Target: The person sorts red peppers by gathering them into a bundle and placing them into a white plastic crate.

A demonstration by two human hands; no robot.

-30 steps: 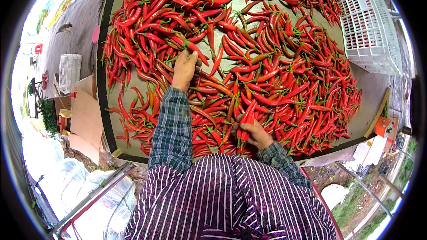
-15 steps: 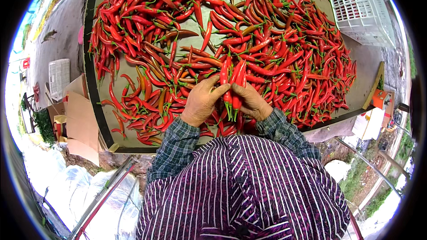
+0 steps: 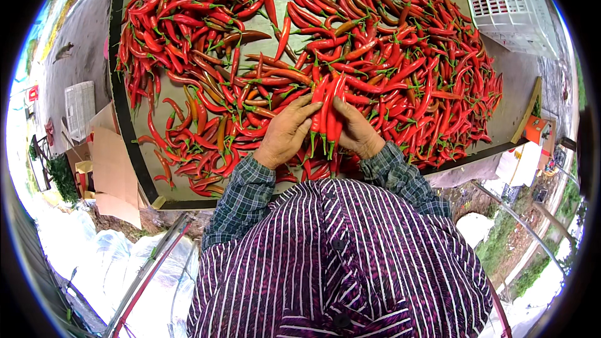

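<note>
A small bunch of red chili peppers (image 3: pixel 327 109) is held upright between my two hands, green stems pointing down toward me. My left hand (image 3: pixel 285 133) closes on the bunch from the left with thumb and fingers. From the right, my right hand (image 3: pixel 358 129) curls round the same bunch; some of its fingers are hidden behind the peppers. Beneath and beyond both hands spreads a large heap of loose chili peppers (image 3: pixel 413 81), mostly red, some brownish or orange. They lie on a wide pale table (image 3: pixel 256 46) with a dark rim.
A white plastic crate (image 3: pixel 510 9) stands at the table's far right corner. Another white crate (image 3: pixel 80 111) and cardboard sheets (image 3: pixel 114 159) are off to the left. An orange box (image 3: pixel 536 130) sits beyond the right edge. Clear plastic sheeting (image 3: pixel 119 263) lies at lower left.
My fingers have spread a little along the bunch, and its peppers are fanned wider. The heap and table have shifted slightly left and up in the picture.
</note>
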